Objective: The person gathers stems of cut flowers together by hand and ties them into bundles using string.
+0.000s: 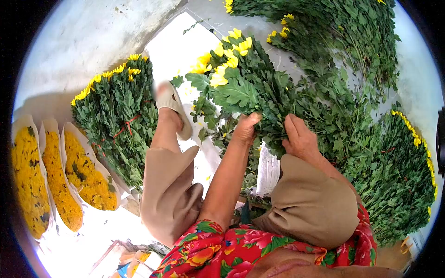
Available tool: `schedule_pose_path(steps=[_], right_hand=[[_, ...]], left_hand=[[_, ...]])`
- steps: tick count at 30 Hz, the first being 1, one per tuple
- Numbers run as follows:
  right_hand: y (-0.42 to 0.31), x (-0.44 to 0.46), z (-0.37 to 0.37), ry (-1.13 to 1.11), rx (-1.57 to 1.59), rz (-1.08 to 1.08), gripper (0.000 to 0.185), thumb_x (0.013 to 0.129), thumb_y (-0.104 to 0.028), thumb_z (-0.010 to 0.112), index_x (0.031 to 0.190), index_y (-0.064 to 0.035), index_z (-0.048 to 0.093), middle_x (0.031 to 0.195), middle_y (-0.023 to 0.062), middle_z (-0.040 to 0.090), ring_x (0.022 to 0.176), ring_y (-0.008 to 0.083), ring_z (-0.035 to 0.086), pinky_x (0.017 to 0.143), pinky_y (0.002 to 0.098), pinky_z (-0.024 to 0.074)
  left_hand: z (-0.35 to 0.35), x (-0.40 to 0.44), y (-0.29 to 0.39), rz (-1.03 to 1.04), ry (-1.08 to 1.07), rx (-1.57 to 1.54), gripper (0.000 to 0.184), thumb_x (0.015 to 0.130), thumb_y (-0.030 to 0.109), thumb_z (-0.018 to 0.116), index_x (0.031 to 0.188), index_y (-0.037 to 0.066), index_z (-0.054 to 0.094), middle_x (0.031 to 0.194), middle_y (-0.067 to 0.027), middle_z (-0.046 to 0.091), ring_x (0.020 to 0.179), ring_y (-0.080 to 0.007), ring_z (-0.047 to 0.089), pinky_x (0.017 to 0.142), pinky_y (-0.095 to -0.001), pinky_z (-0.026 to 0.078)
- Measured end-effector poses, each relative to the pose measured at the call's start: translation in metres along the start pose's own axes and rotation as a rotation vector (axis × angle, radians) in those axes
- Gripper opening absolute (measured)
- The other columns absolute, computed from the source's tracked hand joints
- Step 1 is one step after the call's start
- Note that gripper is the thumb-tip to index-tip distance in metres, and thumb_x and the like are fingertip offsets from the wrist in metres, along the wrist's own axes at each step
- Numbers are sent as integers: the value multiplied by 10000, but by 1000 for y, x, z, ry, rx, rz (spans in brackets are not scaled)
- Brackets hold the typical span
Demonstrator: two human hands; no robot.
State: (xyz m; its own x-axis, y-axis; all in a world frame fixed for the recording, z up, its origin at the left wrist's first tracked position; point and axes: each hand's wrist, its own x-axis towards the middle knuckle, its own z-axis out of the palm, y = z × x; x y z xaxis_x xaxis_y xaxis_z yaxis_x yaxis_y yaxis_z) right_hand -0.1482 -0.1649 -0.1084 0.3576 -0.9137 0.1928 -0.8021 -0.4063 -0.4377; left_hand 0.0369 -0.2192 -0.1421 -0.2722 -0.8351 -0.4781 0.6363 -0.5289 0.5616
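Note:
A bunch of yellow chrysanthemums [238, 90] with broad green leaves lies slanted in front of me, flower heads toward the upper left. My left hand [247, 128] is closed round its stems from the left, thumb on top. On the other side, my right hand [301, 136] has its fingers curled against the leafy stems of the same bunch; its fingertips are partly hidden by leaves. Loose leaves and stems [320, 102] spread out to the right of the bunch.
Tied chrysanthemum bundles stand at left [118, 102] and right [398, 171], with a large leafy pile [343, 37] at the back. Paper-wrapped yellow flower bunches [88, 171] line the far left. My sandalled foot [174, 109] rests on white sheeting [171, 39]. Papers [268, 171] lie between my knees.

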Motion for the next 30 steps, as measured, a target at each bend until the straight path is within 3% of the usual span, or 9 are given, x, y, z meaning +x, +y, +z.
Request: schedule_pose_path(steps=[7, 9, 11, 15, 17, 19, 21, 24, 30], right_hand=[[-2, 9, 5, -239, 9, 87, 822, 633, -52, 723, 1373, 52, 378, 1112, 169, 550, 950, 332, 604, 712, 396, 540], [-8, 15, 6, -312, -18, 64, 792, 666, -79, 687, 1379, 62, 374, 1009, 129, 543, 922, 298, 599, 674, 377, 531], [-6, 17, 14, -303, 12, 12, 793, 706, -116, 697, 1395, 72, 352, 972, 124, 534, 901, 287, 603, 661, 398, 526], [12, 29, 14, -333, 133, -57, 668, 786, -216, 694, 1354, 41, 455, 997, 145, 604, 871, 299, 640, 662, 389, 552], [38, 43, -1, -437, 608, 44, 504, 808, -296, 722, 1206, -3, 620, 959, 156, 679, 868, 273, 677, 719, 372, 552], [83, 52, 5, -269, 798, 491, 349, 838, -267, 681, 1092, -28, 688, 924, 164, 708, 810, 224, 691, 754, 355, 536], [165, 53, 27, 200, 176, 357, 332, 847, -163, 693, 1130, 3, 640, 1008, 178, 674, 877, 264, 676, 768, 378, 534], [232, 56, 46, 59, -550, 592, 458, 832, -199, 693, 1253, -92, 549, 1134, 128, 609, 1063, 352, 558, 878, 459, 494], [275, 61, 28, 192, -147, 583, 230, 838, -215, 654, 1045, -115, 655, 913, 166, 656, 833, 365, 638, 763, 475, 516]], left_hand=[[-2, 3, -7, -5, -28, 44, 607, 668, 225, 776, 1200, -2, 590, 1099, -87, 657, 956, -220, 643, 872, -377, 525], [11, 1, -5, 19, 155, 214, 511, 707, 189, 778, 1157, 2, 621, 1057, -78, 666, 927, -209, 638, 863, -365, 519], [-6, 16, -14, -84, 186, 99, 352, 785, 130, 742, 1098, -3, 650, 1016, -82, 677, 896, -205, 641, 825, -344, 520], [-28, 27, -23, -101, 198, -54, 353, 840, 152, 698, 1151, 3, 627, 1062, -99, 676, 912, -222, 657, 806, -351, 532], [-32, 28, -19, -123, 239, -82, 370, 884, 197, 648, 1193, -1, 602, 1097, -116, 673, 937, -250, 665, 814, -377, 538], [-37, 28, -15, -160, 222, -145, 380, 906, 225, 612, 1211, -1, 592, 1114, -127, 671, 954, -271, 667, 835, -394, 542], [-39, 28, -10, -121, 160, -131, 368, 902, 261, 615, 1183, 24, 621, 1110, -117, 678, 958, -267, 659, 850, -397, 534], [-40, 32, -16, -94, 230, -47, 373, 889, 252, 634, 1187, 28, 622, 1098, -106, 683, 946, -261, 664, 849, -395, 540], [-47, 36, -16, -132, 225, -89, 372, 879, 258, 644, 1172, 30, 623, 1064, -102, 692, 913, -258, 671, 831, -398, 545]])
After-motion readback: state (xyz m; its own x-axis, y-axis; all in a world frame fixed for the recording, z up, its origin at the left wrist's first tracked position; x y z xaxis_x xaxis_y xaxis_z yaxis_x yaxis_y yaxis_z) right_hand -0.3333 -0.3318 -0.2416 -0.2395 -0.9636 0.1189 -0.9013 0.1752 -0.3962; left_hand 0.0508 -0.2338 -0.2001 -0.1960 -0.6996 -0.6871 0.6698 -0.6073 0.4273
